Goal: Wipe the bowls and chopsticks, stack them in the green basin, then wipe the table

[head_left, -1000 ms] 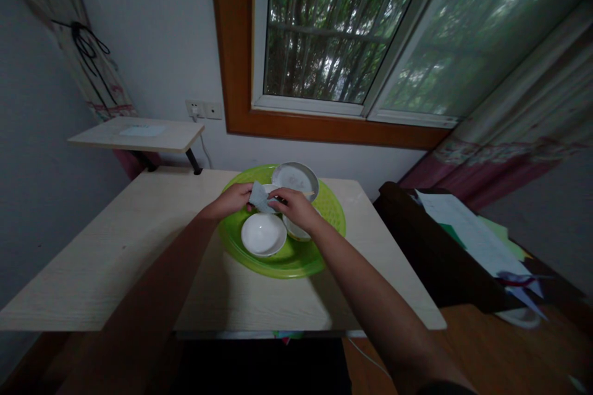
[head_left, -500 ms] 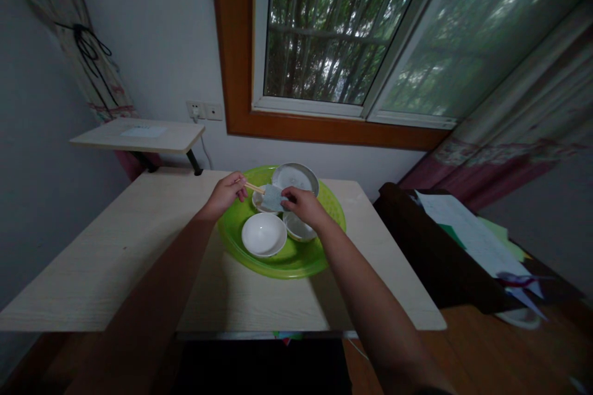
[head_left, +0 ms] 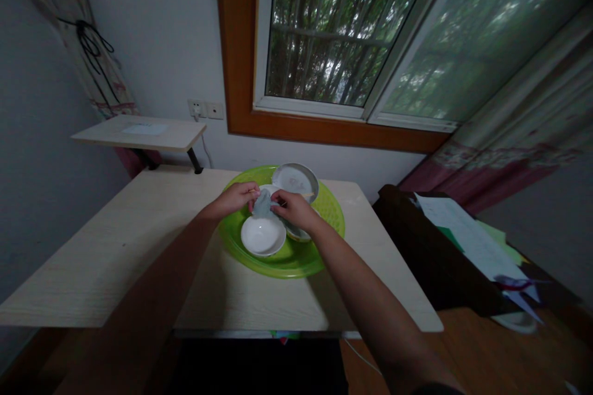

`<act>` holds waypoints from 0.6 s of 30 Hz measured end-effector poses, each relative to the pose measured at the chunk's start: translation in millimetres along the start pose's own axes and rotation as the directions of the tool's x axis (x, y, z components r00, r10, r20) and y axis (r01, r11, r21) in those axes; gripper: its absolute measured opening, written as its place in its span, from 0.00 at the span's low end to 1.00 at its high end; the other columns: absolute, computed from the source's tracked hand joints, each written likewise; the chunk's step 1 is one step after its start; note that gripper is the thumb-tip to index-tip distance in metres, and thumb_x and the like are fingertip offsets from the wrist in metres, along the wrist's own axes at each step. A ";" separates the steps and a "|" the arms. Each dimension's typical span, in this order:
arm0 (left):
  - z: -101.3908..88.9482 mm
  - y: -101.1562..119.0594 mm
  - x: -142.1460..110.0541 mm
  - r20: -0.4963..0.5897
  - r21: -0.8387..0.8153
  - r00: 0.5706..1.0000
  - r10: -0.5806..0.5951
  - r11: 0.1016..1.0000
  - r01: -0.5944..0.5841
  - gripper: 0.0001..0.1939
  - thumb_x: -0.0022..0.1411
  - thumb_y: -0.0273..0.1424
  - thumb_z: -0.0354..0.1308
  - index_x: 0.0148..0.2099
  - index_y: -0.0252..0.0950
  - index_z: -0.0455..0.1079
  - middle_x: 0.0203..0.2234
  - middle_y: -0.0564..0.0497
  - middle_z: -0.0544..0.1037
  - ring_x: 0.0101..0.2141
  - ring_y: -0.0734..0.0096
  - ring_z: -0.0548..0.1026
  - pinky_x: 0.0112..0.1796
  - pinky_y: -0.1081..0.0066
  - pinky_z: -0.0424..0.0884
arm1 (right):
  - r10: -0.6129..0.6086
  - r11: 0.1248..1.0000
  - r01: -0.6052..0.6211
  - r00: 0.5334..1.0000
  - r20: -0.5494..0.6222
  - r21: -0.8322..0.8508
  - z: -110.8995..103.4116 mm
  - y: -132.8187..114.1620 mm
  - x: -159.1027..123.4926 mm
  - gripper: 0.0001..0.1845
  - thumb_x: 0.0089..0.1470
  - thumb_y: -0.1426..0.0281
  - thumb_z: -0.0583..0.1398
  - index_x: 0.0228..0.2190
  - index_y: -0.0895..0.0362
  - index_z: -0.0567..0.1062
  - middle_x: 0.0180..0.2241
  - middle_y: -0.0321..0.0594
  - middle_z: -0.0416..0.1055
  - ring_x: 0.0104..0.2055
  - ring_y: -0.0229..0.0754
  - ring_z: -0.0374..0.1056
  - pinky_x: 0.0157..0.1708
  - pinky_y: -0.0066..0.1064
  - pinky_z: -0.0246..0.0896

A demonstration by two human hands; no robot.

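My left hand (head_left: 241, 196) is closed on one end of a pair of chopsticks, with its fingers at the edge of a grey cloth (head_left: 262, 203). My right hand (head_left: 294, 207) pinches the cloth around the chopsticks (head_left: 309, 195), whose pale tips stick out past its far side. Both hands hover over a green plastic basin (head_left: 333, 216). Inside the basin, a white bowl (head_left: 264, 234) sits in front, just below the cloth. A second bowl (head_left: 299, 234) is partly covered by my right hand, and a third bowl (head_left: 269, 187) shows only its rim behind the cloth.
A large whitish dish (head_left: 295, 178) leans at the back of the basin. The basin rests on a pale wooden table (head_left: 194, 284) with a raised shelf (head_left: 139, 133) at back left. Papers (head_left: 467, 234) lie on dark furniture at right. A window (head_left: 333, 43) is ahead.
My left hand drew left with the chopsticks out of the cloth, then came back in against it. The cloth went from flat to bunched, and the chopstick tips again show beyond my right hand.
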State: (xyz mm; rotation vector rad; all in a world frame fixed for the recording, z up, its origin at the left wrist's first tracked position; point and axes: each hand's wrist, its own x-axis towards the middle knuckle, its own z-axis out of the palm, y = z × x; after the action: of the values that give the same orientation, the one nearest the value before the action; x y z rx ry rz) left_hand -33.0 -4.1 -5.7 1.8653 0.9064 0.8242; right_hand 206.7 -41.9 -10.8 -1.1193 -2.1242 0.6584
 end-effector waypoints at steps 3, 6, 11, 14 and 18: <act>-0.8 -0.7 -0.1 -0.026 -0.087 1.000 -0.002 0.996 0.000 0.14 0.62 0.43 0.60 0.32 0.37 0.70 0.22 0.51 0.77 0.21 0.67 0.76 0.27 0.68 0.68 | -0.068 0.998 0.068 0.996 -0.065 -0.002 -0.8 2.2 1.4 0.09 0.56 0.72 0.64 0.41 0.55 0.78 0.40 0.40 0.78 0.40 0.42 0.71 0.42 0.32 0.64; -0.5 -1.8 0.1 -0.053 -0.116 0.998 -0.027 0.993 0.020 0.14 0.62 0.43 0.61 0.31 0.37 0.70 0.21 0.51 0.77 0.21 0.67 0.75 0.25 0.69 0.67 | -0.159 0.980 0.138 0.976 -0.149 -0.144 -6.1 5.3 2.3 0.06 0.55 0.72 0.67 0.38 0.55 0.80 0.40 0.42 0.76 0.46 0.46 0.69 0.50 0.38 0.62; 0.7 -1.5 0.0 -0.082 -0.067 0.996 -0.039 0.997 0.034 0.13 0.65 0.40 0.58 0.30 0.38 0.70 0.20 0.50 0.77 0.21 0.67 0.74 0.25 0.68 0.67 | -0.093 0.983 0.038 0.947 -0.308 -0.180 -17.2 5.0 1.7 0.05 0.59 0.73 0.63 0.37 0.56 0.80 0.39 0.43 0.73 0.41 0.44 0.68 0.44 0.35 0.65; 0.2 -0.2 -0.3 -0.083 -0.060 0.996 -0.036 0.998 0.031 0.13 0.65 0.39 0.58 0.31 0.38 0.70 0.21 0.50 0.77 0.21 0.66 0.74 0.26 0.68 0.68 | -0.100 0.991 0.059 0.920 -0.380 -0.118 -21.5 1.4 0.9 0.06 0.60 0.72 0.62 0.39 0.56 0.79 0.40 0.43 0.72 0.37 0.41 0.69 0.41 0.33 0.66; -0.7 -0.4 -0.4 -0.086 -0.074 0.996 -0.038 0.997 0.032 0.13 0.65 0.39 0.58 0.31 0.38 0.69 0.20 0.50 0.77 0.21 0.67 0.74 0.26 0.69 0.68 | -0.189 0.981 0.190 0.911 -0.366 -0.036 -20.4 -2.8 -0.4 0.07 0.60 0.72 0.61 0.40 0.55 0.79 0.43 0.45 0.73 0.44 0.43 0.71 0.45 0.35 0.68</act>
State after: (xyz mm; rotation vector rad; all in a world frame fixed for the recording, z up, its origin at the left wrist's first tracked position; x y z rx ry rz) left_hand -33.8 -4.0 -5.9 1.7574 0.9485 0.9111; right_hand 220.3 -41.0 4.6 -0.9349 -1.8747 0.3267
